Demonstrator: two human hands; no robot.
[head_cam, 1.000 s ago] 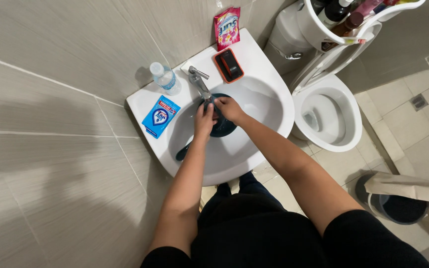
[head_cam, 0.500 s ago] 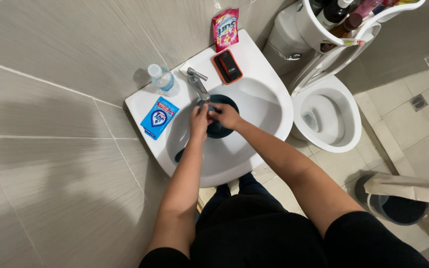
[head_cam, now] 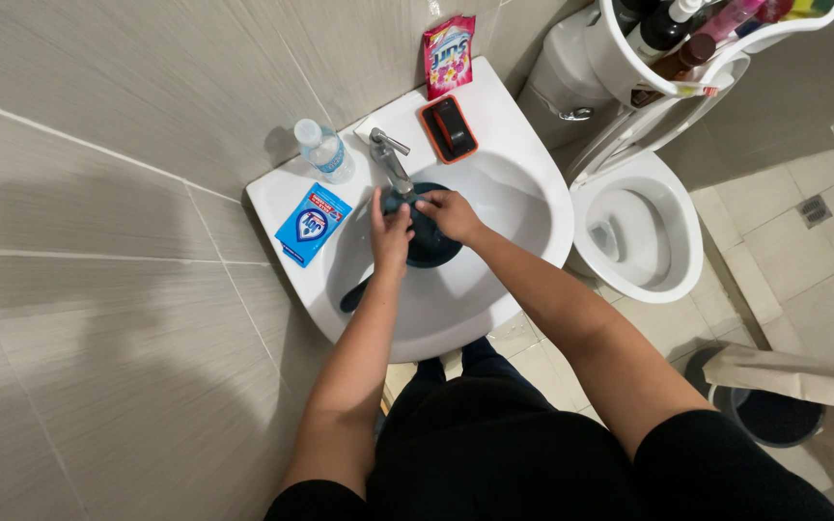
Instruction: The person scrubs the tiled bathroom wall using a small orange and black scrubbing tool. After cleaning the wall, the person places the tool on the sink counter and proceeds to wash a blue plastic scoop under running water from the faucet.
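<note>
Down over the white sink (head_cam: 523,154), I see both hands meeting in the basin just below the chrome faucet (head_cam: 390,160). My left hand (head_cam: 391,232) and right hand (head_cam: 448,212) are bunched on a dark teal cloth (head_cam: 427,241) that spreads across the bowl beneath the spout, with a darker tail trailing toward the basin's near left rim. The fingers of both hands curl inward and pinch folds of the fabric between them, knuckles close together; I cannot tell how tightly.

I judge the cloth to be soft, limp and probably wet, so heavier than it looks and prone to slipping; gathering a thick fold in each fist would grip better than fingertips at an edge.

On the sink's ledge left of the faucet lie a blue packet (head_cam: 312,224) and a small clear bottle (head_cam: 324,150). Right of the faucet rests a black phone in an orange case (head_cam: 451,127), and a pink sachet (head_cam: 448,44) leans against the wall behind it. Right of the sink stands a toilet (head_cam: 637,236).
</note>
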